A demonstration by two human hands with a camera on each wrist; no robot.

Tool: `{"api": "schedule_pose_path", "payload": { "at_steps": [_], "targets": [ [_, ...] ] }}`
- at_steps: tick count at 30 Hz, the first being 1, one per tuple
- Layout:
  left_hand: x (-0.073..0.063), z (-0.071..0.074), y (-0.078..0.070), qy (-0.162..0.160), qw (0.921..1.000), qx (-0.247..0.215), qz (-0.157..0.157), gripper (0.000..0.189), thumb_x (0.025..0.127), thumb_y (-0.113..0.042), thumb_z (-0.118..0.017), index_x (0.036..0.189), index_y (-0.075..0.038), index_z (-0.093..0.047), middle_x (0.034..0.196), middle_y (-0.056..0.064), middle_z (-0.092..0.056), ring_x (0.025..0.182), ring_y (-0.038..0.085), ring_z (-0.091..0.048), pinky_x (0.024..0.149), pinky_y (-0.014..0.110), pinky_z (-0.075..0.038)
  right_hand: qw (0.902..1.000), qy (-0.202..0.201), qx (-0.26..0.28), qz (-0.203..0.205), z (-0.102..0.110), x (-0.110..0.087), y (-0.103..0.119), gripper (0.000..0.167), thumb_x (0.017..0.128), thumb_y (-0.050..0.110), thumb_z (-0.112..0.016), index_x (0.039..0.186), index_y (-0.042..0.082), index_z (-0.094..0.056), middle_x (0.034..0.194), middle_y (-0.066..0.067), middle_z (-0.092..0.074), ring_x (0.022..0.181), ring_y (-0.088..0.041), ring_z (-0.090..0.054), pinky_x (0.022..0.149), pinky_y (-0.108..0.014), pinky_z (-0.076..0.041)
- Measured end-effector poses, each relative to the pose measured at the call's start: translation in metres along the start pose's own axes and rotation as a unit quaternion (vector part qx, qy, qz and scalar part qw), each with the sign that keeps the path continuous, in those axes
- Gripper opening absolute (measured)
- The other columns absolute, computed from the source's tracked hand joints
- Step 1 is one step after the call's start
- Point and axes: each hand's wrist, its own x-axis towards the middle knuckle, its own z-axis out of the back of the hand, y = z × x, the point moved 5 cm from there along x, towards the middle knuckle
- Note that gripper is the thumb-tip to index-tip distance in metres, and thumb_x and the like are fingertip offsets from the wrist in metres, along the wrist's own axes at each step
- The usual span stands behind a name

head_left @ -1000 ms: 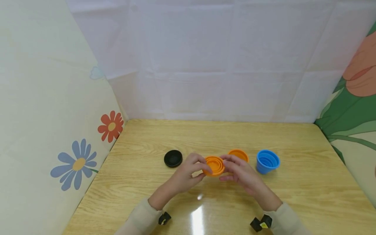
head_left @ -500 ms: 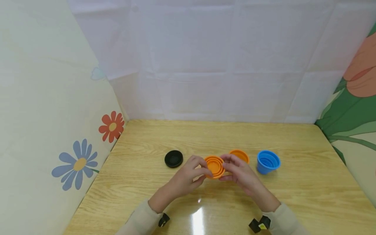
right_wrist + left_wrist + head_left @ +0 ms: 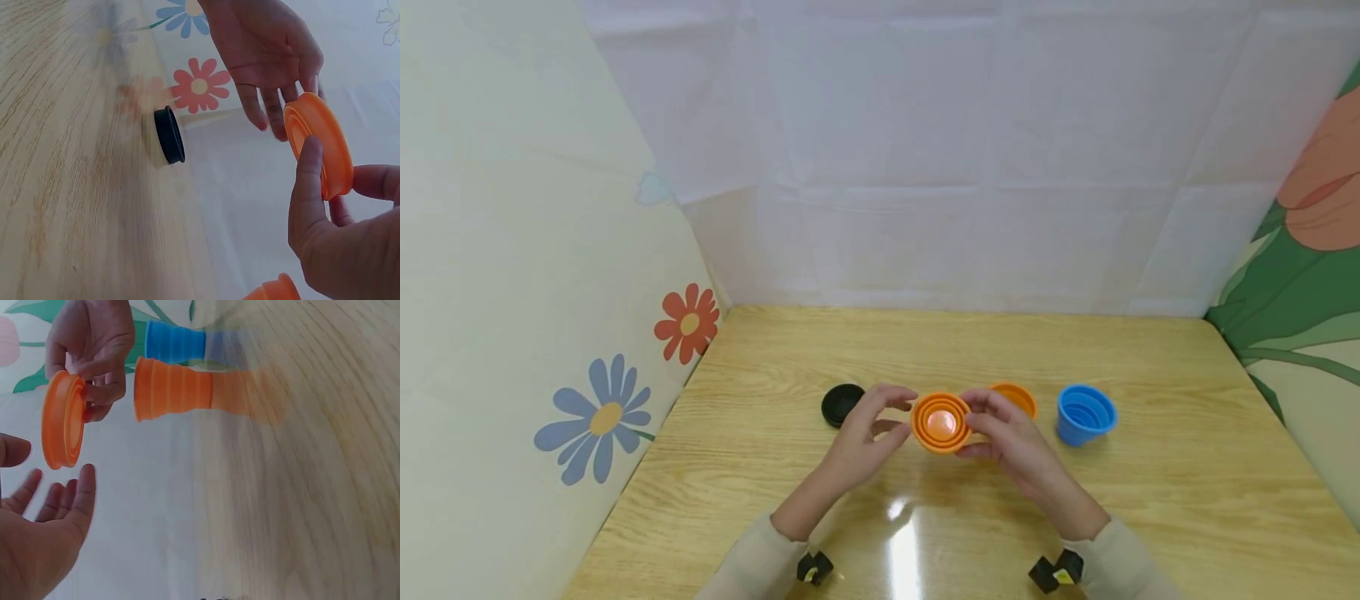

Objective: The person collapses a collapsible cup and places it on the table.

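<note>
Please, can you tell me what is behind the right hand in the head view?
An orange cup stands behind the right hand, with part of its rim and inside showing. In that view, the hand covers the cup's lower part, including its base.

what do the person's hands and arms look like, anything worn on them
The left hand and right hand are both bare, without gloves. The arms have plain, pale beige sleeves that stop short of the wrists. Near each cuff is a small, blocky black device with a yellow mark. No cables are visible.
</note>
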Motion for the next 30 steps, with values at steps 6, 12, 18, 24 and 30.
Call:
{"api": "schedule_pose_path", "payload": {
  "at_steps": [6,12,18,24,30],
  "targets": [
    [0.001,-0.001,0.009,0.010,0.9848,-0.107,0.137,0.042,0.100,-0.003,-0.060,0.140,0.003,-0.048,0.137,0.026,-0.048,0.112,0.029,-0.057,0.087,0.035,-0.060,0.9999,-0.010,-0.012,-0.001,-0.003,0.003,-0.001,0.039,0.102,0.011,-0.057,0.135,-0.006,-0.046,0.120,-0.013,-0.057,0.101,-0.023,-0.063,0.085,-0.038,-0.061],
    [-0.001,-0.003,0.015,0.048,0.9694,-0.153,0.186,0.044,0.103,-0.009,-0.056,0.144,0.002,-0.044,0.137,0.024,-0.049,0.107,0.023,-0.061,0.094,0.052,-0.056,0.9998,-0.011,-0.018,0.000,-0.008,0.006,-0.003,0.037,0.102,0.010,-0.056,0.135,-0.003,-0.048,0.123,-0.014,-0.055,0.104,-0.024,-0.062,0.086,-0.039,-0.061],
    [-0.002,0.001,0.023,0.053,0.9668,-0.149,0.200,0.045,0.102,-0.008,-0.057,0.144,0.000,-0.046,0.133,0.022,-0.051,0.105,0.023,-0.063,0.091,0.045,-0.059,0.9997,-0.014,-0.019,-0.002,-0.012,0.013,-0.009,0.038,0.101,0.007,-0.056,0.136,-0.004,-0.048,0.122,-0.015,-0.053,0.102,-0.023,-0.062,0.086,-0.041,-0.061],
    [-0.001,0.007,0.034,0.052,0.9644,-0.146,0.215,0.044,0.101,-0.006,-0.055,0.144,0.000,-0.047,0.132,0.022,-0.050,0.106,0.024,-0.063,0.088,0.038,-0.060,0.9992,-0.020,-0.032,-0.009,-0.016,0.022,-0.016,0.038,0.101,0.006,-0.054,0.137,-0.003,-0.050,0.124,-0.018,-0.051,0.101,-0.022,-0.061,0.086,-0.042,-0.060],
    [0.000,0.013,0.049,0.043,0.9606,-0.142,0.235,0.044,0.100,-0.007,-0.056,0.143,-0.001,-0.048,0.132,0.022,-0.052,0.106,0.025,-0.063,0.089,0.040,-0.059,0.9982,-0.040,-0.046,-0.001,-0.020,0.034,-0.024,0.035,0.099,0.001,-0.052,0.134,-0.005,-0.053,0.118,-0.018,-0.054,0.095,-0.020,-0.061,0.082,-0.041,-0.061]
  ]
}}
